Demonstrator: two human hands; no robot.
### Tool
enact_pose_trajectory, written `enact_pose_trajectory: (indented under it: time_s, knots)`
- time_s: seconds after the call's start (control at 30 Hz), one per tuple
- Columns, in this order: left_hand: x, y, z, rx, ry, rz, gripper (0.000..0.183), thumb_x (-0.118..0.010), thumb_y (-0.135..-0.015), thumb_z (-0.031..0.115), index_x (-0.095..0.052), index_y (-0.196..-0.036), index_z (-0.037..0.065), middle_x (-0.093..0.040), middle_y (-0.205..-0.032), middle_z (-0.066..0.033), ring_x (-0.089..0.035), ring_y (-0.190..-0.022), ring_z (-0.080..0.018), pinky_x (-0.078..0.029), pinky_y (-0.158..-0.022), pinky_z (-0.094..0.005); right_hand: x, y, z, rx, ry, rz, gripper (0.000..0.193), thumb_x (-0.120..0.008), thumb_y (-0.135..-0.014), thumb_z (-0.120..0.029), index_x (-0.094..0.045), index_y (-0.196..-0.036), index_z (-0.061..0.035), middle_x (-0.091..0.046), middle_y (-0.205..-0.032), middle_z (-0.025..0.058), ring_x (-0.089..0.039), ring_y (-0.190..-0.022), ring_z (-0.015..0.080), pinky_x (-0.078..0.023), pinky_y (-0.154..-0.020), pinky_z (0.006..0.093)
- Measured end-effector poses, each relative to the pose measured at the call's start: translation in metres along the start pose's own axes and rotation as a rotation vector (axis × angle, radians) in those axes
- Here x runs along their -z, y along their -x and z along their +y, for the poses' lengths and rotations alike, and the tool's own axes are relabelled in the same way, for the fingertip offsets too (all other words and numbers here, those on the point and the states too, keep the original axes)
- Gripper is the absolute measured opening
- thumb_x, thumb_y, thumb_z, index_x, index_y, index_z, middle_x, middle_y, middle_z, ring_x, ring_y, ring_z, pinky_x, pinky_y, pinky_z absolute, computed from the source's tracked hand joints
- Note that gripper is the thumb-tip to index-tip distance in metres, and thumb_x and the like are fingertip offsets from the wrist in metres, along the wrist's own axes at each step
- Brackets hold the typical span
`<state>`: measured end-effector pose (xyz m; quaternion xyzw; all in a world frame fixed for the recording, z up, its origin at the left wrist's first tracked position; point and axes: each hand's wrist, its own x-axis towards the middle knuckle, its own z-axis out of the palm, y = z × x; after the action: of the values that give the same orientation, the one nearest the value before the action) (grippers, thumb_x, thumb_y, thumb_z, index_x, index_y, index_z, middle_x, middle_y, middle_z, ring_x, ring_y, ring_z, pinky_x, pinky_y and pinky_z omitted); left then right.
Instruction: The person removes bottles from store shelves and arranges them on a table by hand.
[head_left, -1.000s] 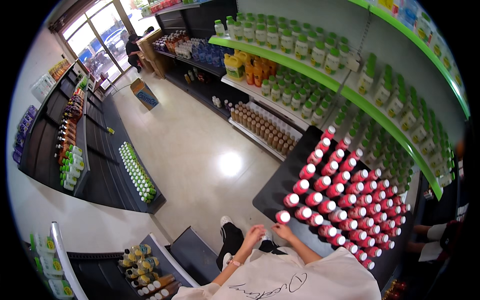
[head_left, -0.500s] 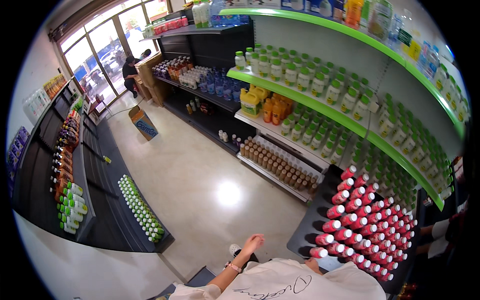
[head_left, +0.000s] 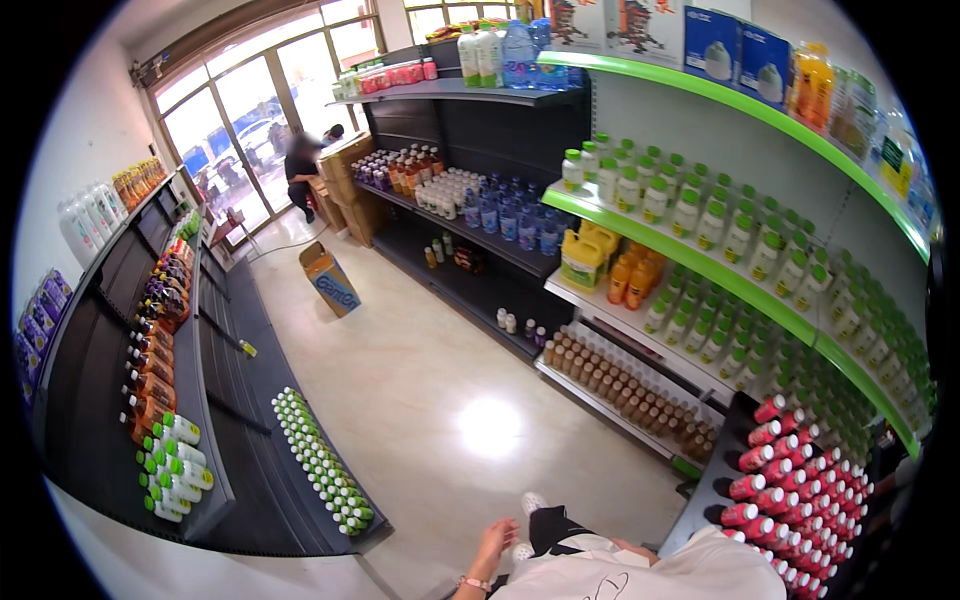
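Observation:
My left hand (head_left: 495, 541) hangs over the floor in front of my body, a bracelet or watch on its wrist. Its fingers are loosely apart and hold nothing. Of my right hand (head_left: 637, 550) only a sliver of skin shows beside my white shirt; the fingers are hidden. Nearest to it, on the right, stands a dark table or shelf top (head_left: 712, 478) with many red bottles (head_left: 800, 500) with white caps in rows.
Shelving on the right holds green-capped white bottles (head_left: 711, 222), yellow jugs (head_left: 582, 258) and brown-toned bottles (head_left: 625, 385). On the left, a low shelf bears small green-capped bottles (head_left: 320, 465). An open cardboard box (head_left: 328, 278) stands on the floor. A person (head_left: 301, 170) is near the glass doors.
The view has shifted so the shelves and floor sit further right and lower. My left hand is lower in view, and both shoes now show. The person by the doors remains there.

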<state>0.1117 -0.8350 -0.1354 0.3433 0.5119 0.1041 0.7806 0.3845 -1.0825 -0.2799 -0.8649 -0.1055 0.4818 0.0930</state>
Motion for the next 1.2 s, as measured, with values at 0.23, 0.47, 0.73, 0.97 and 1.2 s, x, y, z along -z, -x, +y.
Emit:
enact_pose_trajectory:
  time_s: [0.23, 0.47, 0.73, 0.97, 1.2]
  knots:
    - [0.022, -0.058, 0.109, -0.062, -0.022, -0.011, 0.033, -0.044, -0.093, 0.028, -0.056, -0.116, 0.007, -0.063, -0.105, -0.0054, -0.059, -0.093, -0.0134, -0.045, -0.082, -0.0270, -0.020, -0.075, -0.132, 0.003, 0.104, -0.137, 0.034, -0.059, -0.081, -0.037, -0.065, -0.104, -0.0127, -0.067, -0.095, 0.0089, -0.062, -0.081, 0.0231, -0.049, -0.068, 0.0373]
    - [0.186, -0.254, 0.088, -0.114, -0.738, 0.197, 0.040, -0.050, -0.086, 0.032, -0.061, -0.106, 0.000, -0.066, -0.099, -0.0177, -0.062, -0.094, -0.0317, -0.047, -0.085, -0.0398, 0.008, -0.147, -0.322, 0.044, -0.055, -0.307, 0.035, -0.058, -0.082, -0.037, -0.065, -0.107, -0.0136, -0.067, -0.097, 0.0083, -0.062, -0.082, 0.0232, -0.050, -0.067, 0.0372]
    - [0.280, -0.285, 0.195, 0.224, -0.694, 0.440, 0.036, -0.054, -0.084, 0.034, -0.064, -0.090, -0.001, -0.066, -0.076, -0.0101, -0.062, -0.068, -0.0191, -0.047, -0.061, -0.0346, 0.027, -0.226, -0.462, 0.198, 0.064, -0.233, 0.042, -0.056, -0.080, -0.042, -0.064, -0.111, -0.0146, -0.067, -0.096, 0.0041, -0.062, -0.079, 0.0204, -0.051, -0.063, 0.0373]
    - [0.295, -0.372, 0.320, 0.130, -0.536, 0.440, 0.035, -0.053, -0.084, 0.033, -0.064, -0.091, 0.000, -0.067, -0.078, -0.0097, -0.062, -0.069, -0.0191, -0.048, -0.061, -0.0344, -0.004, -0.254, -0.545, 0.316, 0.371, -0.284, 0.041, -0.058, -0.077, -0.044, -0.069, -0.102, -0.0131, -0.068, -0.095, 0.0064, -0.063, -0.077, 0.0223, -0.052, -0.066, 0.0394]
    - [0.368, -0.439, 0.421, 0.120, -0.546, 0.418, 0.033, -0.053, -0.084, 0.032, -0.064, -0.092, 0.002, -0.067, -0.080, -0.0092, -0.062, -0.070, -0.0192, -0.048, -0.061, -0.0342, 0.002, -0.282, -0.693, 0.507, 0.616, -0.303, 0.048, -0.051, -0.077, -0.047, -0.069, -0.102, -0.0093, -0.066, -0.103, 0.0151, -0.062, -0.095, 0.0308, -0.048, -0.084, 0.0399]
